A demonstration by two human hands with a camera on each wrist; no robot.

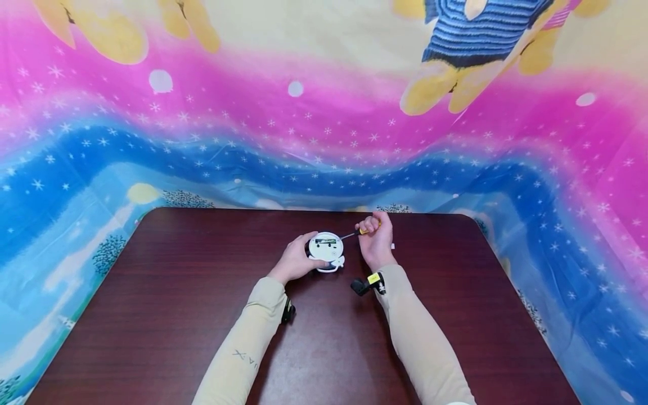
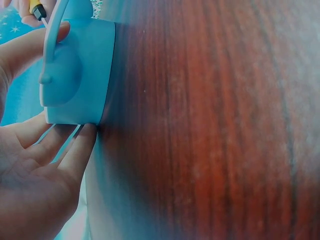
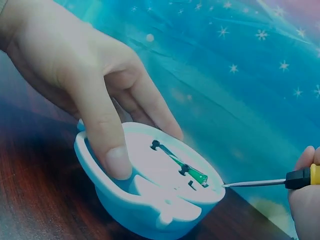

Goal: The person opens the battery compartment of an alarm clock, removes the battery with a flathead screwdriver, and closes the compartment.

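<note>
A round white alarm clock [image 1: 321, 253] lies on the table with its back up. A green battery [image 3: 198, 176] shows in the slot of that back. My left hand [image 1: 295, 259] grips the clock from the left, thumb over its handle side and fingers around the wall. In my right hand [image 1: 378, 239] is a screwdriver [image 3: 297, 179] with a yellow and black handle, held in curled fingers. Its metal shaft points left, and the tip is right at the rim of the clock's back. The left wrist view shows the clock's side wall [image 2: 90, 95] close to the tabletop.
The dark red-brown wooden table [image 1: 177, 315] extends around both arms. A printed cloth [image 1: 324, 124] with snowflakes hangs behind the far edge and at the sides. Small black cameras [image 1: 360, 287] are strapped to both wrists.
</note>
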